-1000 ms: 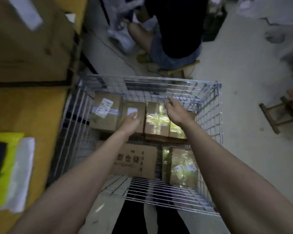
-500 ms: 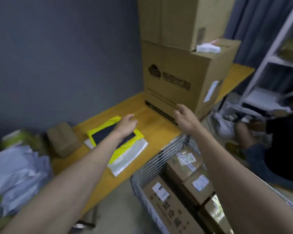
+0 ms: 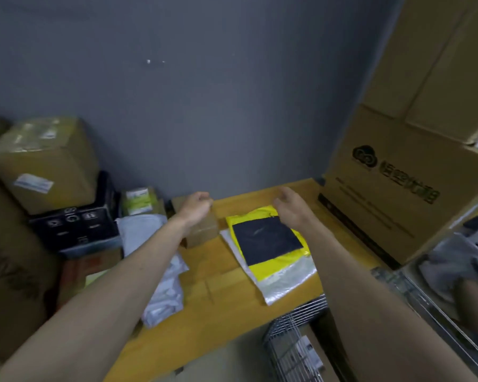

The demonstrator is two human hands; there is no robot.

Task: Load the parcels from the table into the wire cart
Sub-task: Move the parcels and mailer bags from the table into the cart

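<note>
Small brown parcel [image 3: 202, 230] sits on the wooden desk [image 3: 218, 307] near the grey wall [image 3: 204, 92], partly hidden behind the left hand [image 3: 195, 206]. Left hand is over the parcel, fingers loosely curled, nothing gripped; contact with the box cannot be told. At the parcel's 3 o'clock, just beside it, lies a flat yellow mailer [image 3: 271, 260] with a black patch on top, resting on a clear plastic bag [image 3: 287, 282]. Right hand [image 3: 290, 206] hovers above the far edge of the yellow mailer, fingers relaxed and spread, holding nothing. At the parcel's 8 o'clock, a heap of white poly bags [image 3: 160, 274] spills over the desk's left end. Wire cart [image 3: 295, 329] stands at 5 o'clock off the desk's near edge; a labelled box inside is partly visible. At 3 o'clock of the desk, large stacked cartons [image 3: 409, 172] with printed characters. At 9 o'clock, a black box [image 3: 75, 227] carries a taped brown carton [image 3: 44, 166]; a small green-and-white package [image 3: 140, 201] stands beside them.
</note>
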